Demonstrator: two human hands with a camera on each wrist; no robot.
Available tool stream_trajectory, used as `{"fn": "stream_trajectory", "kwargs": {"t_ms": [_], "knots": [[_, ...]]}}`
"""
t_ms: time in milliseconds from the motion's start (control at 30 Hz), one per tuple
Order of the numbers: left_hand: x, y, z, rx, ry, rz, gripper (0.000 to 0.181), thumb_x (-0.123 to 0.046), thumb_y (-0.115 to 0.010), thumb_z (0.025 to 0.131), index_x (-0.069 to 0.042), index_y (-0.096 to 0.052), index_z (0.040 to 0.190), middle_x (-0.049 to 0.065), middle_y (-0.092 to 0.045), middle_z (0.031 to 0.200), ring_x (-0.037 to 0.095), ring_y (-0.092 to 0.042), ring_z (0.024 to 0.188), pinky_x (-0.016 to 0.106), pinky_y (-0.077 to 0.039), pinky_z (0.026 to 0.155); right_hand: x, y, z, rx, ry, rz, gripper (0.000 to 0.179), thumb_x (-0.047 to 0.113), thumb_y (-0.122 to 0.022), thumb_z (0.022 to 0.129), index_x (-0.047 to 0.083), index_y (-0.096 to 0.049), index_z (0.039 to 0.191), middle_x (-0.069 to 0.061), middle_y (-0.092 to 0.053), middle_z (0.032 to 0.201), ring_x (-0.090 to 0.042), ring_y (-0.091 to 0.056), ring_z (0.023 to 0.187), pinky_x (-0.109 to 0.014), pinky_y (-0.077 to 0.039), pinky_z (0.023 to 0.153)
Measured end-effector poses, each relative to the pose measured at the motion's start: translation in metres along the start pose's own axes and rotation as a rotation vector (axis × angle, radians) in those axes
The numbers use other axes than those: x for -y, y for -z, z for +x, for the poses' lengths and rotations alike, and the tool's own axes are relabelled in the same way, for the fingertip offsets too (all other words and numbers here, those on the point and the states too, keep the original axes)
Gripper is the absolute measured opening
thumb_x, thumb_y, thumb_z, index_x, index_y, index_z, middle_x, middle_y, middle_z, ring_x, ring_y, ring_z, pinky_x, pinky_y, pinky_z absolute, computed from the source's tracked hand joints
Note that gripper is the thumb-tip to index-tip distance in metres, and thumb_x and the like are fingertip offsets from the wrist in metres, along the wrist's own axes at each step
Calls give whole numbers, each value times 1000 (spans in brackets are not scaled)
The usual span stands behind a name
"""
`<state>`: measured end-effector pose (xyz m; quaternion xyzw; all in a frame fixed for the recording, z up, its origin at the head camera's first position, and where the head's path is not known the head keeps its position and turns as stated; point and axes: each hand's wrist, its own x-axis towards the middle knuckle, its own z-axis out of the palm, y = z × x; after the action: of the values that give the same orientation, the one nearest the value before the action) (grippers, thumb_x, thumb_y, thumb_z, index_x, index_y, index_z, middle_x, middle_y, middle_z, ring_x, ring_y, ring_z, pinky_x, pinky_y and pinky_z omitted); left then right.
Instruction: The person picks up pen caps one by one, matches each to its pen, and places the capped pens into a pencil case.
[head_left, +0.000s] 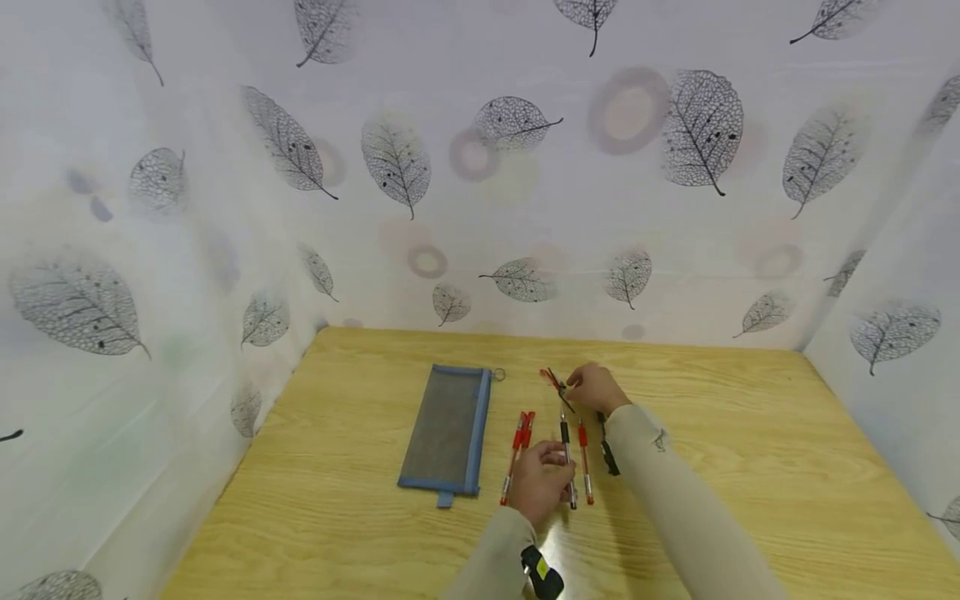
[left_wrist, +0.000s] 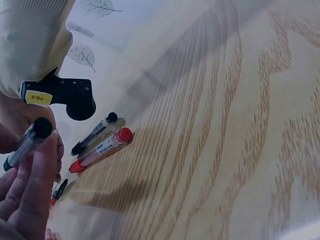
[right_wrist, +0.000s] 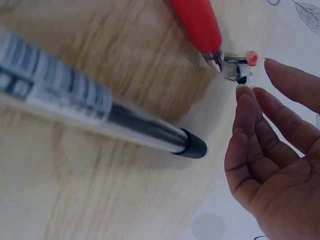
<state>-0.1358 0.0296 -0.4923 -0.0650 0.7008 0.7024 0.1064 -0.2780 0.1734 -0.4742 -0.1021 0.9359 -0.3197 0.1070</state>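
My left hand [head_left: 540,482] holds a clear-barrelled pen with a black grip [head_left: 566,433], its fingers curled round the barrel. In the left wrist view that pen's black end [left_wrist: 41,128] points at the camera. Farther back, my right hand [head_left: 596,387] reaches over the loose pen caps [head_left: 553,380]. The right wrist view has its fingertips right at the small caps [right_wrist: 240,70], with the thumb apart from the fingers. A red pen [head_left: 585,462] lies to the right of the held pen, and a black pen [left_wrist: 95,134] is close beside it.
Two red pens [head_left: 517,442] lie side by side left of the hands. A blue-edged mesh zip pouch [head_left: 446,429] lies farther left on the wooden table [head_left: 315,492], a metal ring [head_left: 499,374] at its top corner. Leaf-patterned walls [head_left: 510,217] stand behind and on both sides.
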Motion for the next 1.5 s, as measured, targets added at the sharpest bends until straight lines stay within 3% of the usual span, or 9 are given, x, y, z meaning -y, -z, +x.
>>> {"fn": "stream_trajectory", "kwargs": {"t_ms": [300, 433, 533, 700, 800, 900, 1033, 1167, 1500], "knots": [[4, 2, -2, 1, 8, -12, 30, -2, -68, 83, 2, -64, 112, 2, -63, 84, 10, -59, 53, 26, -53, 49, 2, -8, 1, 3, -74, -44, 18, 2, -64, 85, -9, -67, 98, -25, -66, 101, -35, -63, 88, -43, -54, 72], [3, 3, -3, -4, 4, -13, 31, 0, -68, 82, 2, -64, 112, 2, -63, 84, 10, -59, 54, 26, -53, 49, 2, -9, 1, 3, -98, -53, 19, 2, -65, 85, -8, -66, 101, -25, -65, 104, -35, -62, 90, -45, -53, 74], [3, 4, -4, -8, 7, -8, 31, 0, -67, 81, 2, -64, 112, 2, -63, 84, 9, -58, 54, 26, -53, 49, 1, -10, 1, 10, -112, -45, 22, 1, -62, 84, -7, -64, 105, -24, -64, 105, -29, -60, 81, -39, -51, 66], [4, 6, -5, -7, 9, -2, 30, 0, -68, 82, 2, -64, 112, 2, -64, 84, 9, -59, 55, 26, -53, 49, -1, -11, 1, 28, -115, 2, 32, 0, -57, 82, -4, -61, 113, -14, -62, 79, -15, -40, 54, -27, -36, 48], [4, 8, -5, -7, 10, -10, 31, 0, -67, 82, 2, -63, 113, 2, -64, 85, 10, -61, 57, 27, -54, 50, -1, -11, 0, 24, -80, 21, 37, 1, -55, 81, -3, -61, 117, -3, -49, 59, -11, -30, 47, -25, -28, 45], [5, 9, -4, -1, 7, -34, 32, 1, -67, 83, 4, -61, 115, 4, -65, 87, 12, -63, 57, 29, -55, 52, -2, -9, 0, 20, -49, 45, 37, 2, -55, 81, -2, -63, 117, 1, -42, 53, -10, -28, 46, -25, -27, 45], [6, 11, -4, 6, 11, -68, 33, 2, -67, 84, 6, -60, 116, 5, -65, 89, 14, -65, 57, 30, -57, 53, -8, -7, -1, 9, -35, 99, 31, 7, -56, 87, -1, -64, 116, -5, -57, 67, -12, -44, 51, -28, -37, 47], [5, 13, -6, 13, 11, -75, 32, 3, -66, 85, 7, -59, 116, 6, -65, 88, 14, -64, 56, 31, -57, 54, -11, -5, -6, -28, -18, 199, 27, 10, -61, 88, -2, -62, 113, -13, -65, 87, -23, -60, 69, -35, -49, 56], [7, 17, -6, 32, -7, -41, 31, 1, -66, 85, 4, -61, 116, 6, -65, 86, 14, -64, 56, 30, -56, 52, 5, 0, -38, -49, 43, 522, 28, 16, -62, 95, -4, -56, 112, -25, -66, 97, -42, -59, 86, -51, -51, 74]]}}
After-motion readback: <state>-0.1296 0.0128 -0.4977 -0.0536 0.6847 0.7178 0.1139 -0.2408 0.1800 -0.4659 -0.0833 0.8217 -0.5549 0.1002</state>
